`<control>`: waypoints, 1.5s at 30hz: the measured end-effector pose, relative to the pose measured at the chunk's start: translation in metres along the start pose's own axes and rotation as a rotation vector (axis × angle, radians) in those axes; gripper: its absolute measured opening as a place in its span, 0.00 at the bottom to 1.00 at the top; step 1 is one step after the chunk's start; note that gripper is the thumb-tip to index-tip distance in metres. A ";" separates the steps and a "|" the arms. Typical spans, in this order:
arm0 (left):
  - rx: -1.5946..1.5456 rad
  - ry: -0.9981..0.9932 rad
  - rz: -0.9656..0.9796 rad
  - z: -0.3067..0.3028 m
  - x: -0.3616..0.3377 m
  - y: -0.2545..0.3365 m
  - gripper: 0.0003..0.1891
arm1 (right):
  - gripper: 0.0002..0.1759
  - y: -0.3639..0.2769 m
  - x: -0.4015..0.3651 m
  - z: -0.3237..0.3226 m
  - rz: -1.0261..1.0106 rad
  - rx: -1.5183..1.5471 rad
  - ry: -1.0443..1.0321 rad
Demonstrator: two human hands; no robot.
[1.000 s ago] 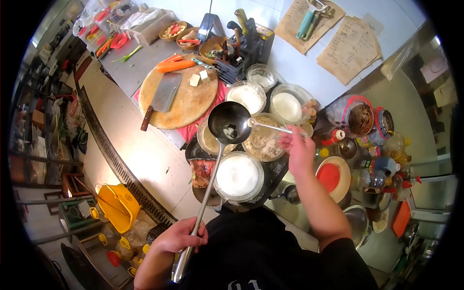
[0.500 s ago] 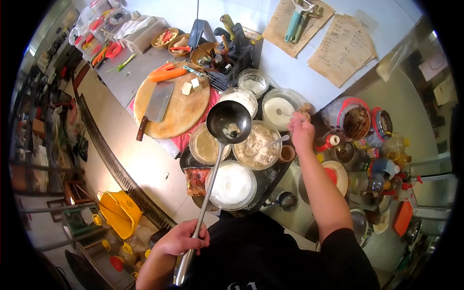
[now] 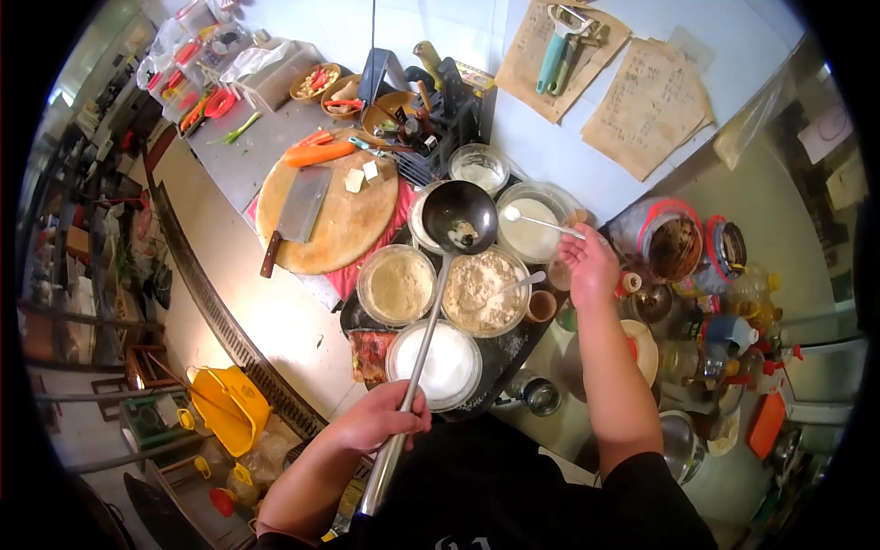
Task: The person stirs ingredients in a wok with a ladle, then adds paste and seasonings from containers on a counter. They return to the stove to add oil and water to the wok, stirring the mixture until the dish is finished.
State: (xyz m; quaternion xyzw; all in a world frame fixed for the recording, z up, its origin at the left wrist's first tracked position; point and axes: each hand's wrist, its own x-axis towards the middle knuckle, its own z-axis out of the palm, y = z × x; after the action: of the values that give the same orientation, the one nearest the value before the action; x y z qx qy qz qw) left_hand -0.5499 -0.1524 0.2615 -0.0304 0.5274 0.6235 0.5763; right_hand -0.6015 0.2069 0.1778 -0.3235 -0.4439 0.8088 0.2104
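Observation:
My left hand (image 3: pixel 387 418) is wrapped round the long metal handle of a ladle (image 3: pixel 461 203). Its dark bowl hangs over the tubs, with a little pale and dark matter inside. Between the fingers of my right hand (image 3: pixel 589 261) is a small spoon (image 3: pixel 541 221), its tip heaped with white powder. That spoon is above a tub of white powder (image 3: pixel 529 240). Around the ladle stand a tub of tan powder (image 3: pixel 396 284), a tub of lumpy beige powder (image 3: pixel 478 291) with a spoon in it, and a front tub of white powder (image 3: pixel 443 364).
A round cutting board (image 3: pixel 341 220) at the left carries a cleaver (image 3: pixel 306 203), a carrot (image 3: pixel 318 153) and white cubes. Behind it is a dark knife rack (image 3: pixel 446 110). Jars and bottles (image 3: pixel 720 339) crowd the right side. A yellow bin (image 3: pixel 229 408) stands low at the left.
My right hand has lifted the small spoon out of the white powder, now loaded. The ladle and my left hand have shifted right, and my left hand is higher in view.

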 end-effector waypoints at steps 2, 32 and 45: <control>-0.030 0.043 0.014 0.012 0.007 0.013 0.09 | 0.14 -0.001 0.000 0.005 -0.183 -0.121 -0.067; 0.020 0.034 0.037 0.008 -0.053 0.003 0.10 | 0.11 0.068 -0.138 -0.018 0.139 -0.513 -0.474; 0.421 -0.391 -0.179 0.046 -0.098 -0.018 0.13 | 0.28 0.043 -0.382 -0.095 -0.024 -0.919 -0.081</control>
State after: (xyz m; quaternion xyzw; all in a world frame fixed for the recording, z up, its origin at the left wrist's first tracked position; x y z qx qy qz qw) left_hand -0.4767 -0.1917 0.3339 0.1641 0.5191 0.4412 0.7134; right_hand -0.2681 0.0010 0.2319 -0.3463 -0.7679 0.5376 0.0370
